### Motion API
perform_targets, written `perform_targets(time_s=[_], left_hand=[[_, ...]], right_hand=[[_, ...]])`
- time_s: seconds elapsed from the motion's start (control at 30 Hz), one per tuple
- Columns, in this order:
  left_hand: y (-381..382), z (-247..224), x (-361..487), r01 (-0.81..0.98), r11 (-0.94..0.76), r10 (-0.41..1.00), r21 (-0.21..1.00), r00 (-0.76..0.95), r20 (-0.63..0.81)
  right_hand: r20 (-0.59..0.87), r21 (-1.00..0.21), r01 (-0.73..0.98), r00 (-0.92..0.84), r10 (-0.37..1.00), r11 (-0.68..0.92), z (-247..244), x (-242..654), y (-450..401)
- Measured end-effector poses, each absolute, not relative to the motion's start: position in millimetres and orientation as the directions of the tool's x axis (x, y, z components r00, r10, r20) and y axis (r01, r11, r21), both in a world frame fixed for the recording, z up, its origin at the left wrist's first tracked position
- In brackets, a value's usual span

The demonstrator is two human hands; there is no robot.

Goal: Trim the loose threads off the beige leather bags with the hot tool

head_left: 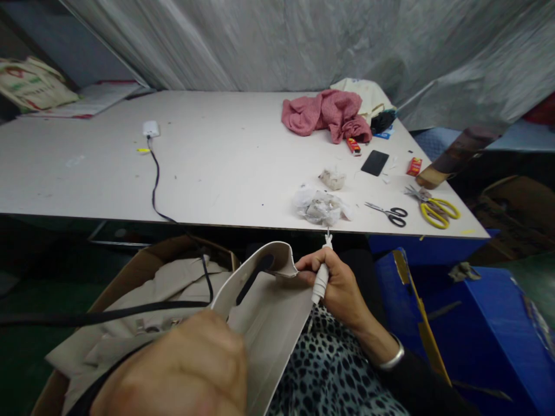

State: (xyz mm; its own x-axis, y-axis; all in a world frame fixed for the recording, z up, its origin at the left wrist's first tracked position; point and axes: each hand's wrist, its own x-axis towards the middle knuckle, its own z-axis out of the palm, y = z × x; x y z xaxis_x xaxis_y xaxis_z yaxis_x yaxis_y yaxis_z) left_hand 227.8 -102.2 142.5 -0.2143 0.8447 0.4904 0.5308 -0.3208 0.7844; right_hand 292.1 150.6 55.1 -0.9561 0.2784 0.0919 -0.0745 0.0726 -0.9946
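A light beige bag-like piece [273,329] with a curved, folded top edge lies across the lap. My left hand [182,370], large and blurred near the camera, is closed on its left side. At the piece's upper right corner, my right hand [338,286] pinches the edge between thumb and finger. The same hand also holds a white-wrapped tool [321,280] with a thin metal tip pointing up toward the table edge. A black strap [108,315] runs from the left toward the piece.
On the white table [217,156] are a crumpled plastic bag [323,206], black scissors [388,214], yellow-handled scissors [436,211] and a pink cloth [325,112]. A carton [143,260] of beige pieces stands left, blue bins [485,323] right.
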Motion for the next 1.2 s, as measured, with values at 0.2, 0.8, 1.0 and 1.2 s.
perform_targets(time_s=[0.2,0.8,1.0,1.2], left_hand=[[-54,154,135,0.548,0.061,0.879,0.834,-0.425,0.215],[21,113,113,0.404,0.46,0.868,0.791,-0.391,-0.305],[21,104,115,0.352,0.489,0.839,0.799,-0.439,-0.32],[26,97,119,0.245,0.484,0.802,0.84,-0.51,-0.313]], right_hand=[[0.163,-0.987,-0.162,-0.958,0.238,0.026,61,281,161],[0.091,-0.993,-0.11,-0.926,0.367,-0.032,39,254,178],[0.071,-0.991,-0.106,-0.931,0.357,-0.078,39,253,179],[0.079,-0.993,-0.105,-0.929,0.36,-0.051,36,254,180]])
